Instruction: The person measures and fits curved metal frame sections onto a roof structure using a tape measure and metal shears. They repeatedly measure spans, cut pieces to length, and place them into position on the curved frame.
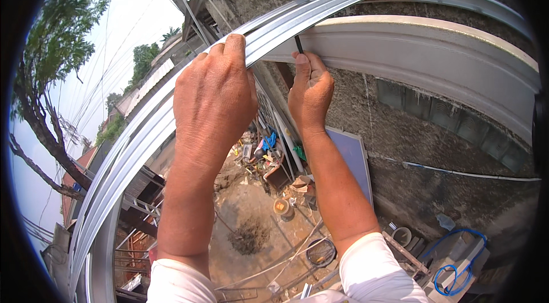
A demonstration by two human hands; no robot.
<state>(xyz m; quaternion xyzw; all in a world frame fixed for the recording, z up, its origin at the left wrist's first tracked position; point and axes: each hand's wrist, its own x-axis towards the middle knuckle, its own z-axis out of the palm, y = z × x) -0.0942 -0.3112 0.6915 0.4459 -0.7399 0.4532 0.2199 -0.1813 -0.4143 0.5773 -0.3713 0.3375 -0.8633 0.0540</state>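
Note:
Long silvery metal profiles (326,8) with lengthwise ribs run overhead from the lower left to the upper right, one lying along another. My left hand (214,94) is raised to them, its back toward me and its fingers curled over a profile; the fingertips are hidden behind it. Just right of it, my right hand (311,91) pinches a thin black pen-like stick (298,44) between thumb and fingers. The stick points up, its top end at the profile's lower edge. Whether it is a marker or a tool, I cannot tell.
A broad pale beam (423,45) extends rightward along a rough grey wall (400,160). Far below, the ground (234,200) holds heaped debris (269,160), a bucket (281,207) and a blue hose (452,280). A tree (51,131) and overhead wires are on the left.

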